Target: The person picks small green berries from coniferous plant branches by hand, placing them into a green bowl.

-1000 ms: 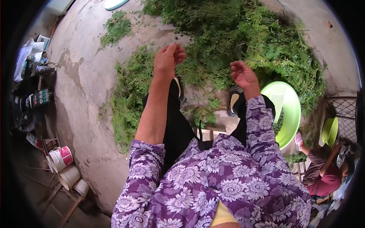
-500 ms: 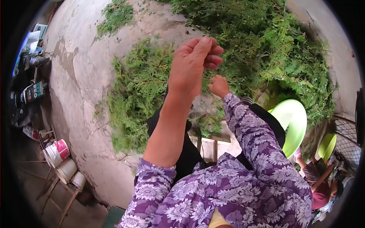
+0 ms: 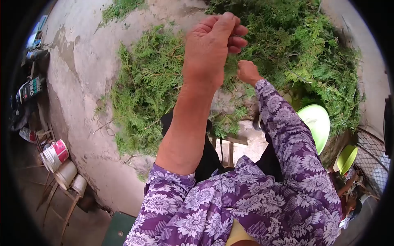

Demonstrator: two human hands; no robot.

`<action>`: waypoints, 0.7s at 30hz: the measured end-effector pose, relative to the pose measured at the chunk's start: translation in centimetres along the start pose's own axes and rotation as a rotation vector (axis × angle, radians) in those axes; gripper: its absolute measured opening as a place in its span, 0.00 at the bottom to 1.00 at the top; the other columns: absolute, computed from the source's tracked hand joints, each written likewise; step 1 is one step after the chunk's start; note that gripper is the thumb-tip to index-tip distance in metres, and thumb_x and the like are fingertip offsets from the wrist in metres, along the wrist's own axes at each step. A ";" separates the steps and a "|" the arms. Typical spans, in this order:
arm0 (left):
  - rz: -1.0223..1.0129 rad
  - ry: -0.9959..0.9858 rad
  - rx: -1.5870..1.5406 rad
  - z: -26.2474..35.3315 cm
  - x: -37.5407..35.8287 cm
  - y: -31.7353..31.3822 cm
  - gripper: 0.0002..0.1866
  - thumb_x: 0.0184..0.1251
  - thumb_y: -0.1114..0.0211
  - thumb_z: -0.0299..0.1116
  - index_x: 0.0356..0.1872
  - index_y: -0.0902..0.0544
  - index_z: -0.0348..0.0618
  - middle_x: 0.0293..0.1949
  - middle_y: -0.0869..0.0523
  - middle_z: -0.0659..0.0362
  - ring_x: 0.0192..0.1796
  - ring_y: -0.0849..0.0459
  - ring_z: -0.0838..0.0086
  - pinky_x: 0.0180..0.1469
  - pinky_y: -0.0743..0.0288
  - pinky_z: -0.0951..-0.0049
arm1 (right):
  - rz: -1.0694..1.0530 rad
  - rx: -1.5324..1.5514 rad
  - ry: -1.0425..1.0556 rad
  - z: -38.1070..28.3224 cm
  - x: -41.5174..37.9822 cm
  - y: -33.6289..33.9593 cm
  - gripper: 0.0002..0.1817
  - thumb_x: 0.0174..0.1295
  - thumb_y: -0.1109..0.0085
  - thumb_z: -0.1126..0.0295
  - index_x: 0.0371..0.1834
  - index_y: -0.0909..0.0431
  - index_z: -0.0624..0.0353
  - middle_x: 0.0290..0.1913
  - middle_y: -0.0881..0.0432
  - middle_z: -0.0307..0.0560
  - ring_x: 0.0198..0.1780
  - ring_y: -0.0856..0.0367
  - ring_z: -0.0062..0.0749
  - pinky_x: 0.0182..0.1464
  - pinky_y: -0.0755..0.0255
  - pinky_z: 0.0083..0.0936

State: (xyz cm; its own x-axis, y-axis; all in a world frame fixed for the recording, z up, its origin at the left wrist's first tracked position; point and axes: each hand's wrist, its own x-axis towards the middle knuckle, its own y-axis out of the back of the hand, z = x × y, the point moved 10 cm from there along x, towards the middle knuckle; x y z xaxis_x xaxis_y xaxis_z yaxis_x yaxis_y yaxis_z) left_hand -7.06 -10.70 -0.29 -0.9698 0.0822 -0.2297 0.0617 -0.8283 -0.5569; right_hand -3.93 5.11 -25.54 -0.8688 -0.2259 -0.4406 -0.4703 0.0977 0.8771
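Observation:
My left hand [image 3: 209, 51] is raised close to the camera, its fingers curled and the thumb pressed against the index finger. Whatever it may pinch is too small or hidden to make out. Lower and farther from the camera, my right hand [image 3: 249, 72] is closed in a fist beside the large heap of green conifer sprigs [image 3: 283, 45]. Its fingers face away, so their contents do not show. A second pile of cut sprigs [image 3: 147, 78] lies on the ground left of my left forearm.
A lime-green plastic basin [image 3: 318, 123] stands right of my right sleeve, with another green basin [image 3: 347, 159] behind it near a wire mesh [image 3: 371, 151]. Another person [image 3: 349, 201] is at the lower right. Buckets [image 3: 65, 172] stand on the left. A wooden stool [image 3: 230, 145] is between my legs.
Both my hands have moved farther forward and a little to the right, still closed. The view has shifted slightly, and less of the other person shows at the lower right.

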 end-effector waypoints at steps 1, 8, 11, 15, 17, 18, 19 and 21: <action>-0.018 0.005 0.048 -0.1 0.0 -0.2 0.13 0.64 0.48 0.36 0.37 0.24 0.36 0.30 0.19 0.55 0.27 0.22 0.76 0.30 0.29 0.79 | 0.023 0.087 0.010 1.3 0.4 0.7 0.13 0.47 0.51 0.68 0.34 0.21 0.60 0.41 0.24 0.50 0.41 0.27 0.48 0.41 0.32 0.42; -0.001 -0.011 0.174 -0.4 0.1 -1.4 0.10 0.61 0.44 0.36 0.34 0.22 0.39 0.28 0.19 0.59 0.26 0.23 0.80 0.30 0.29 0.82 | 0.035 0.654 -0.123 4.2 -7.4 15.8 0.17 0.55 0.51 0.61 0.37 0.22 0.65 0.30 0.21 0.46 0.33 0.26 0.26 0.37 0.33 0.22; -0.057 -0.003 0.374 -1.8 0.2 -2.4 0.09 0.60 0.43 0.36 0.33 0.22 0.41 0.26 0.20 0.64 0.26 0.25 0.84 0.30 0.32 0.84 | 0.180 0.966 -0.135 4.6 -11.7 18.9 0.17 0.59 0.51 0.62 0.39 0.22 0.66 0.38 0.20 0.44 0.41 0.25 0.24 0.46 0.33 0.21; -0.152 0.050 0.455 -3.9 -0.2 -4.5 0.12 0.60 0.42 0.36 0.34 0.23 0.35 0.27 0.22 0.65 0.28 0.27 0.85 0.32 0.34 0.84 | 0.452 1.449 0.015 4.3 -14.1 20.2 0.13 0.58 0.48 0.67 0.41 0.22 0.64 0.45 0.22 0.45 0.46 0.26 0.24 0.51 0.35 0.23; -0.138 0.020 0.508 -4.1 0.0 -4.7 0.13 0.60 0.42 0.36 0.35 0.23 0.35 0.28 0.22 0.65 0.29 0.28 0.85 0.32 0.33 0.84 | 0.467 1.365 0.065 2.8 -14.1 21.0 0.13 0.57 0.47 0.67 0.41 0.22 0.64 0.44 0.22 0.45 0.47 0.26 0.25 0.51 0.35 0.22; -0.129 0.006 0.554 -4.3 0.1 -4.8 0.14 0.60 0.42 0.37 0.37 0.23 0.34 0.28 0.22 0.65 0.29 0.28 0.85 0.33 0.33 0.84 | 0.479 1.278 0.094 1.7 -14.2 21.8 0.13 0.56 0.45 0.68 0.41 0.22 0.63 0.43 0.21 0.46 0.48 0.27 0.26 0.52 0.35 0.21; -0.077 -0.015 0.574 -4.5 0.4 -4.4 0.16 0.59 0.41 0.37 0.40 0.24 0.33 0.29 0.22 0.65 0.30 0.27 0.85 0.33 0.33 0.84 | 0.493 1.174 0.150 0.3 -14.3 22.8 0.13 0.56 0.46 0.68 0.41 0.22 0.63 0.45 0.23 0.48 0.48 0.27 0.28 0.52 0.35 0.23; -0.022 0.000 0.464 -4.9 0.7 -4.6 0.15 0.60 0.42 0.37 0.40 0.24 0.34 0.29 0.21 0.65 0.30 0.27 0.84 0.33 0.33 0.83 | 0.464 1.164 0.199 -1.0 -13.7 22.8 0.12 0.55 0.45 0.69 0.41 0.22 0.62 0.45 0.23 0.49 0.48 0.26 0.29 0.52 0.35 0.23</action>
State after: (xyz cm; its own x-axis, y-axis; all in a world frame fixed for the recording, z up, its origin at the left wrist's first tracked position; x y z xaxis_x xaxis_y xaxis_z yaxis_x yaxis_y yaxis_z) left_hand -6.91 -4.08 -1.79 -0.9698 0.1020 -0.2217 -0.0706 -0.9869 -0.1452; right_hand -2.58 9.51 0.64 -0.9972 -0.0738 -0.0133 -0.0749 0.9748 0.2103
